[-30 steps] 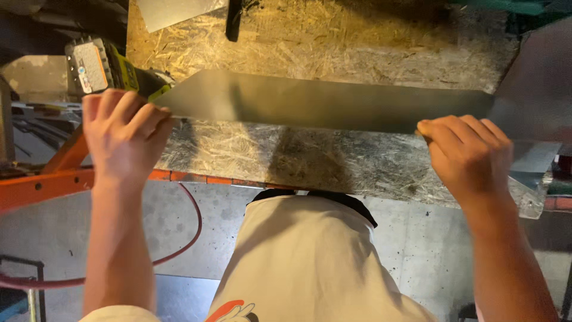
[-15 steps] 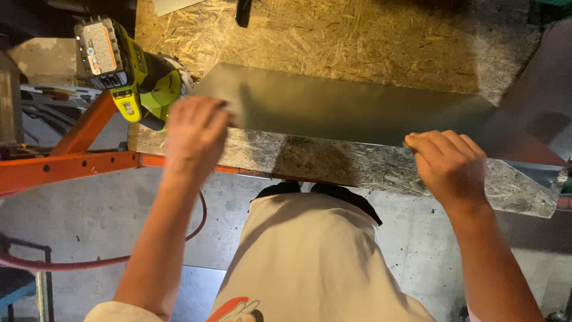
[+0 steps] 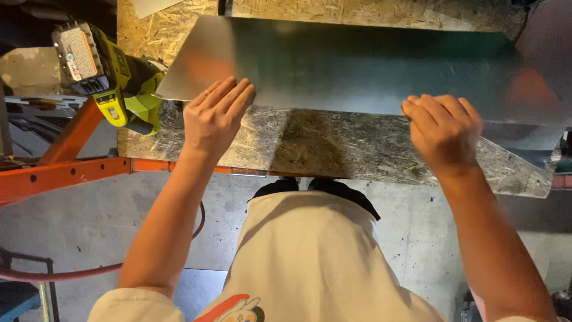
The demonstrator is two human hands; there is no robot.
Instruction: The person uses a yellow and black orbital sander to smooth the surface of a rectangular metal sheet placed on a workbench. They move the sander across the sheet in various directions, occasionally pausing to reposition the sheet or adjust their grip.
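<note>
Near to far: left hand [image 3: 215, 116] lies flat, fingers released, on near edge of metal sheet [image 3: 369, 65] at 10 o'clock; right hand [image 3: 444, 128] curls over same edge at 2 o'clock, grasping it. Sheet rests on chipboard table [image 3: 333, 146]. Drill [image 3: 110, 74] sits w/ its nose at sheet's left corner. Risk: thin edge could cut fingers if sheet slips.

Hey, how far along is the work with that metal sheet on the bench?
Looks done: the metal sheet lies on the chipboard benchtop, its near edge set back from the bench edge. In hand: the left hand presses flat on the sheet's near left corner, and the right hand grips its near edge, fingers curled. Left: the cordless drill lies untouched at the bench's left edge; no fasteners show in the sheet.
</note>
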